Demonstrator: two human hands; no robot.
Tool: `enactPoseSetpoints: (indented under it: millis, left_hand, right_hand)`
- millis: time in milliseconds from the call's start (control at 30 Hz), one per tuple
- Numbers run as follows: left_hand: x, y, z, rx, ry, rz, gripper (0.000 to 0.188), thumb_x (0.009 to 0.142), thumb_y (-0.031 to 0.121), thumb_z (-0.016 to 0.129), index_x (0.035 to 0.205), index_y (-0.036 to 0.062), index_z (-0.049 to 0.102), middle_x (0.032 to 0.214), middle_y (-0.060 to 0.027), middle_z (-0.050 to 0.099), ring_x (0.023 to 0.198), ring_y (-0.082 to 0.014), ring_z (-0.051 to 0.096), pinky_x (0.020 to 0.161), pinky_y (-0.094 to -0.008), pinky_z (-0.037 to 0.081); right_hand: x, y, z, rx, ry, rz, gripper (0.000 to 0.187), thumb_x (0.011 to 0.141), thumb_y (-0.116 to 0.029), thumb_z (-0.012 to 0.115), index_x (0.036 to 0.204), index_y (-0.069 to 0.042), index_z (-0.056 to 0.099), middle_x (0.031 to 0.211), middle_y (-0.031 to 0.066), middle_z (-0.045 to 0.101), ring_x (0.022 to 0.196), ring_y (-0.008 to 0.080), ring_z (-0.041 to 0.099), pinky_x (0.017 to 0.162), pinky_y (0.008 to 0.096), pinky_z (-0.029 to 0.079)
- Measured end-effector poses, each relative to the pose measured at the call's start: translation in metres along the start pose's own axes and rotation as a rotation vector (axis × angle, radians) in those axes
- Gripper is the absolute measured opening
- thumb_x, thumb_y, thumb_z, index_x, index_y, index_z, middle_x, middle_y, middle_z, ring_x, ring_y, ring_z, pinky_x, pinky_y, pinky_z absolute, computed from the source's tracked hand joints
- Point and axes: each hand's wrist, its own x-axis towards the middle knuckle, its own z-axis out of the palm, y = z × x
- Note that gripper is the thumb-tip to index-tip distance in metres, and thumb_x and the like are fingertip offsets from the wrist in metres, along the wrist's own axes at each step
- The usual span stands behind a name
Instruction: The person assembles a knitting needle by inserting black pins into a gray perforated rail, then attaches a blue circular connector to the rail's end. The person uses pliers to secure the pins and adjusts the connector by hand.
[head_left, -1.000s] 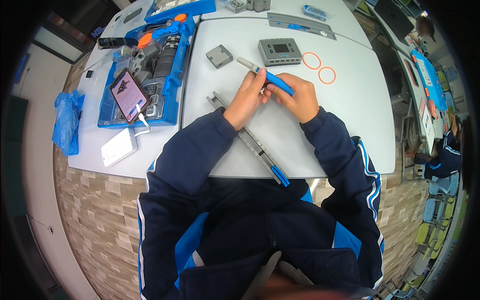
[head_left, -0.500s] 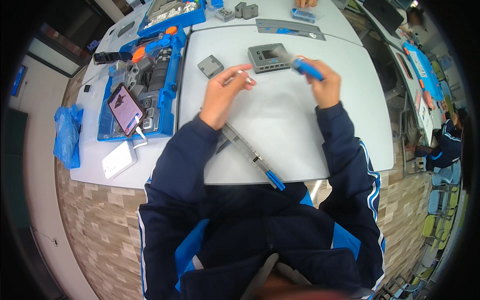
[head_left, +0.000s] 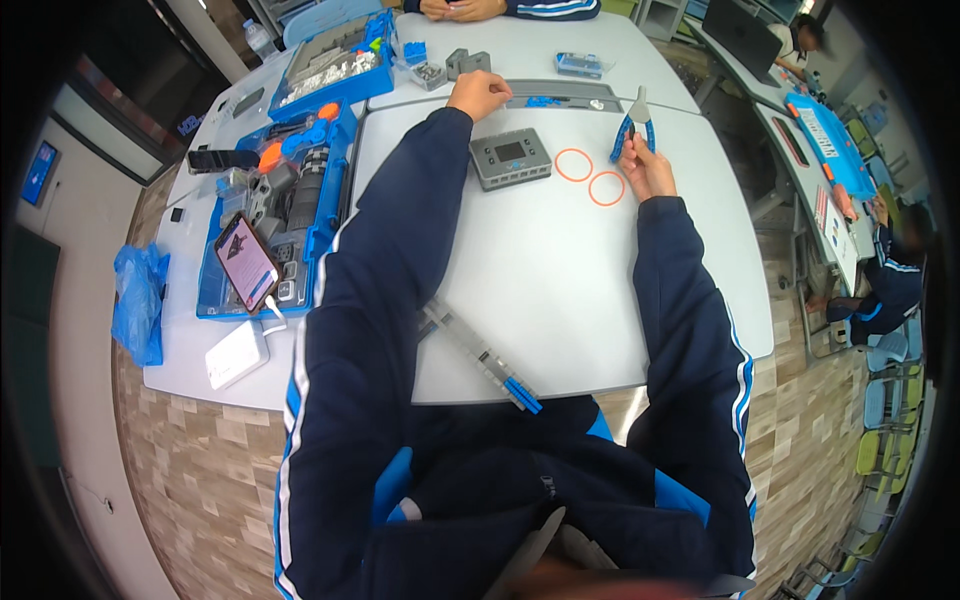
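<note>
My right hand [head_left: 648, 168] is closed around the blue handles of a pliers-like tool [head_left: 641, 105], its grey tip pointing away from me. My left hand [head_left: 481, 96] reaches far forward, fingers pinched, beside the left end of a shallow grey tray [head_left: 555, 90]; what they hold, if anything, is too small to tell. Between my hands lie a grey controller box [head_left: 511, 170] with a small dark screen and two thin orange rings, one farther [head_left: 560, 174] and one nearer [head_left: 592, 198]. A long grey beam assembly [head_left: 476, 348] with a blue end lies near the table's front edge.
A blue bin [head_left: 345, 170] full of parts stands left, with a phone [head_left: 247, 262] leaning on it and a white power bank [head_left: 237, 354] cabled below. Another parts bin [head_left: 375, 80] is behind. Across the table, another person's hands [head_left: 462, 9] rest together.
My left hand has moved forward to the tray from mid-table. The tool in my right hand has swung to point away. Two orange rings now lie beside the controller.
</note>
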Motion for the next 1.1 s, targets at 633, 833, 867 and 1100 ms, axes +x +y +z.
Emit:
enactPoseSetpoints:
  millis: [633,833,867,1100]
  left_hand:
    - [-0.027,0.113,0.012,-0.373,-0.31,0.202,0.031,0.09,0.024,0.068,0.114,0.0053,0.065,0.09,-0.0086,0.07,0.084,-0.0146,0.066,0.074,-0.0299,0.053]
    - [-0.03,0.133,0.031,-0.447,-0.186,0.174,0.016,0.085,0.011,0.071,0.098,0.0009,0.07,0.085,-0.0105,0.071,0.072,-0.0164,0.07,0.067,-0.0264,0.055]
    - [-0.027,0.128,0.032,-0.428,-0.184,0.144,0.015,0.085,0.009,0.071,0.096,-0.0002,0.071,0.084,-0.0101,0.071,0.071,-0.0164,0.07,0.067,-0.0258,0.055]
    - [0.002,0.041,0.02,-0.428,0.016,-0.184,0.014,0.084,0.008,0.07,0.091,-0.0036,0.072,0.082,-0.0081,0.073,0.074,-0.0138,0.072,0.07,-0.023,0.055]
  right_hand:
    - [-0.013,0.009,0.021,0.058,-0.03,0.14,0.022,0.093,-0.006,0.064,0.109,0.008,0.06,0.096,0.0142,0.065,0.081,0.0149,0.064,0.069,0.022,0.056]
    - [-0.021,0.01,0.031,-0.073,-0.115,0.153,0.026,0.094,-0.015,0.065,0.109,0.006,0.063,0.1,0.0146,0.068,0.081,0.0133,0.066,0.07,0.0214,0.055]
    - [-0.021,0.01,0.031,-0.099,-0.063,0.16,0.029,0.095,-0.018,0.065,0.11,0.006,0.063,0.101,0.0149,0.068,0.082,0.0137,0.067,0.07,0.0216,0.055]
    - [-0.018,0.003,0.027,-0.104,0.111,-0.043,0.043,0.095,-0.034,0.064,0.111,0.006,0.062,0.097,0.0119,0.067,0.086,0.0151,0.065,0.075,0.0243,0.054]
